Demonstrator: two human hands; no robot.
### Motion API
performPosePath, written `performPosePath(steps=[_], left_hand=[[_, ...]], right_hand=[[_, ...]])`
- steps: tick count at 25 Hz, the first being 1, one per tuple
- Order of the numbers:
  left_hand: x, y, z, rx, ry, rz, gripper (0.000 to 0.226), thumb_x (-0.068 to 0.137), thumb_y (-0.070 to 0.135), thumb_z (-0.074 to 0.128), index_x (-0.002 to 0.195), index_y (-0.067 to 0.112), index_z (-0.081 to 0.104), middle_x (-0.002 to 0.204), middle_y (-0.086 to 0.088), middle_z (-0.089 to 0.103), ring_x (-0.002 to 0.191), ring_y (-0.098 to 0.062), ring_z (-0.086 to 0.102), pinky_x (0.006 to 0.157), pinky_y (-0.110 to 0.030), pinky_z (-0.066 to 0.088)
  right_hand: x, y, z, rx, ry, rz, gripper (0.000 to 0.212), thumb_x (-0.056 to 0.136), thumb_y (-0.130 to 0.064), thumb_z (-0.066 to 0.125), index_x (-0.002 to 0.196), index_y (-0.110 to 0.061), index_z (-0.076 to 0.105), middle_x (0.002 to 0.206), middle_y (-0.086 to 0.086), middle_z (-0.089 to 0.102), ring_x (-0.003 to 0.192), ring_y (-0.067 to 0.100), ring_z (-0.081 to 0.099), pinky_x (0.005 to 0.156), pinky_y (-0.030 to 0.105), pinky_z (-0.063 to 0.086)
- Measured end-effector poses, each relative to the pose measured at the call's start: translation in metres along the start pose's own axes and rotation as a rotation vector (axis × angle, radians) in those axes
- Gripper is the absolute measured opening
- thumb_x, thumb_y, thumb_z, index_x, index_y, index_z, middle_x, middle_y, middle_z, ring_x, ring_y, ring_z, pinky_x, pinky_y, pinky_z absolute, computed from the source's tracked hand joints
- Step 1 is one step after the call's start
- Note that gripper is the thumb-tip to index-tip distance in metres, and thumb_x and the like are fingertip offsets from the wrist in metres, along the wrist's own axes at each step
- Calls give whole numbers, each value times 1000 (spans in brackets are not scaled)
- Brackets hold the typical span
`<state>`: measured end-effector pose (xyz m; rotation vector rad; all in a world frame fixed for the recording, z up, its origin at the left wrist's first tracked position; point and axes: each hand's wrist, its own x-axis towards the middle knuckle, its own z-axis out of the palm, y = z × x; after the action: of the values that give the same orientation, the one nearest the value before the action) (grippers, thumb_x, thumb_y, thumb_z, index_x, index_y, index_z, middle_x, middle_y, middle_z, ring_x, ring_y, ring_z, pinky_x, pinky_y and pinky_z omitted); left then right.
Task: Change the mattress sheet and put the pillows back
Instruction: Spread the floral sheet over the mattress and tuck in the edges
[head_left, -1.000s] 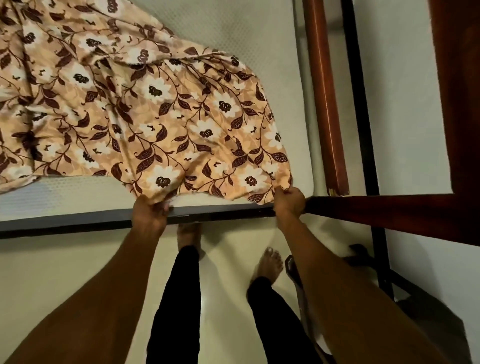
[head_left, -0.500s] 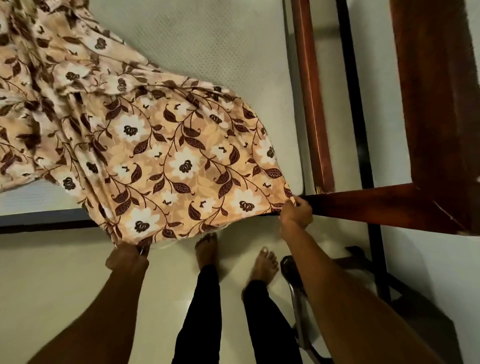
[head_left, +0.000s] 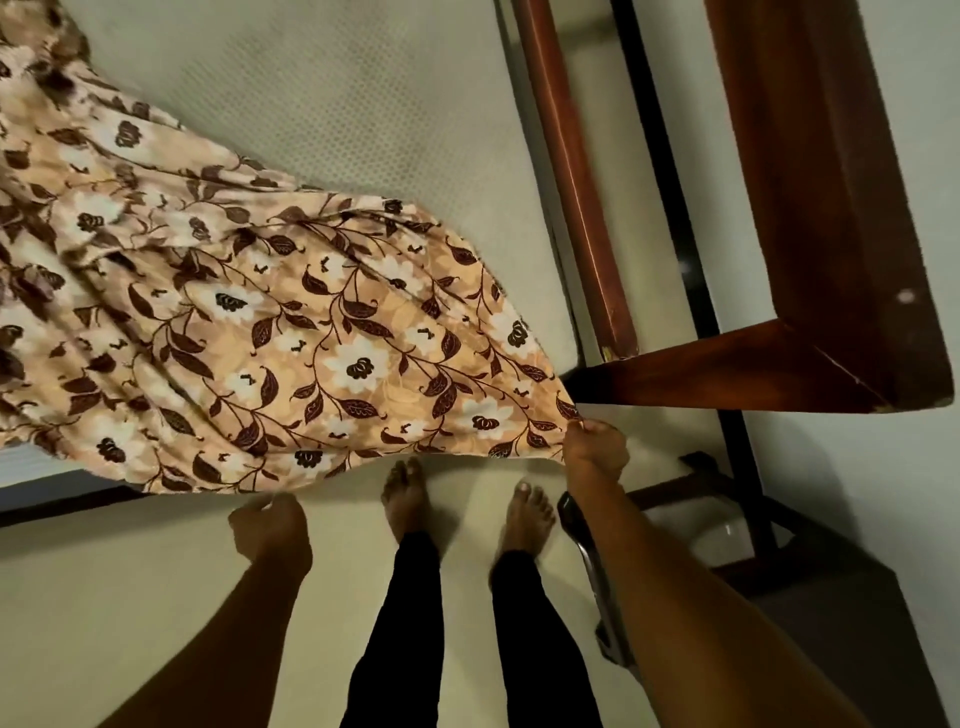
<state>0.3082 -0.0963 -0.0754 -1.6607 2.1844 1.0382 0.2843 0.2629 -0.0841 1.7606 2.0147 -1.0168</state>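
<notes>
Nearest to the camera are two bare forearms and two legs in black trousers, with the bare feet (head_left: 410, 493) standing on the pale floor (head_left: 104, 597) beside the bed. The left hand (head_left: 270, 525) is low, just below the hanging hem of the sheet (head_left: 291, 353); its fingers are curled, but from here I cannot tell if this grip really holds the hem or only touches it. The right hand (head_left: 592, 447) is higher and to the right, and its grip is closed on the corner of the sheet, with the cloth pinched between thumb and fingers. From that corner the sheet runs up and to the left, so almost all of the cloth lies to the left of the right hand and above the left hand. The sheet is tan with white flowers and dark brown leaves; it is wrinkled, it covers the near part of the mattress (head_left: 337, 114) and its edge falls over the side of the bed. Farther away the pale dotted mattress is bare. The right hand is just below the corner of the dark wooden frame (head_left: 831, 218), close to it. Behind the right forearm a dark object stands on the floor, too hidden to name.
</notes>
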Motion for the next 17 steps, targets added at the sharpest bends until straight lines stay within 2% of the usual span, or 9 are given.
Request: performPosePath(steps=[2, 5, 7, 8, 9, 11, 13, 15, 17], left_hand=[[-12, 43, 20, 91, -73, 246, 15, 99, 21, 61, 107, 9, 66, 103, -9, 71, 96, -30, 69, 81, -34, 51], [-47, 125, 62, 217, -472, 676, 14, 102, 23, 63, 110, 12, 67, 92, 3, 72, 76, -12, 68, 60, -28, 53], [-64, 175, 94, 342, -670, 892, 14, 103, 25, 60, 113, 15, 64, 85, 8, 71, 71, -14, 69, 57, -33, 55], [-70, 198, 111, 417, -701, 941, 18, 102, 27, 60, 118, 18, 61, 84, 8, 71, 72, -17, 70, 61, -34, 57], [-72, 214, 129, 486, -714, 962, 27, 100, 30, 60, 125, 21, 57, 86, 4, 72, 78, -21, 71, 68, -36, 59], [-73, 235, 157, 649, -659, 954, 48, 95, 30, 61, 141, 29, 45, 95, -4, 70, 87, -27, 67, 80, -40, 57], [-67, 241, 176, 772, -600, 975, 53, 94, 24, 63, 139, 38, 40, 98, -6, 67, 86, -29, 63, 78, -41, 54], [-61, 239, 184, 807, -575, 1009, 43, 93, 21, 64, 127, 39, 44, 101, -7, 69, 86, -32, 65, 76, -41, 55], [-53, 234, 192, 821, -493, 1084, 27, 95, 23, 62, 119, 32, 54, 103, -7, 70, 92, -34, 67, 75, -40, 53]], right_hand=[[-4, 1, 4, 4, 24, 0, 22, 97, -28, 70, 110, -14, 80, 116, 8, 76, 99, 26, 72, 70, 28, 50], [-10, -4, 4, 130, 69, 54, 22, 99, -24, 67, 113, -13, 80, 114, 9, 77, 102, 29, 72, 75, 32, 52], [-9, -5, 6, 223, 84, 114, 23, 99, -24, 65, 112, -13, 80, 109, 9, 78, 104, 32, 72, 81, 34, 55], [-6, -5, 7, 286, 80, 148, 21, 99, -24, 65, 109, -14, 81, 104, 9, 79, 99, 32, 75, 79, 34, 59], [-4, -5, 8, 357, 69, 185, 18, 98, -23, 65, 104, -16, 81, 97, 7, 79, 89, 32, 77, 71, 33, 63], [0, -6, 10, 503, 38, 240, 12, 98, -17, 65, 96, -16, 77, 84, 4, 79, 68, 30, 78, 51, 30, 59], [5, -5, 15, 598, 17, 297, 12, 98, -11, 64, 96, -11, 76, 82, 6, 79, 62, 31, 77, 54, 33, 58], [7, -5, 20, 694, -48, 353, 14, 98, -9, 63, 108, -9, 72, 89, 12, 80, 65, 35, 77, 63, 40, 63], [8, -8, 27, 775, -124, 418, 29, 97, -9, 65, 125, -12, 60, 97, 15, 79, 70, 38, 78, 73, 49, 65]])
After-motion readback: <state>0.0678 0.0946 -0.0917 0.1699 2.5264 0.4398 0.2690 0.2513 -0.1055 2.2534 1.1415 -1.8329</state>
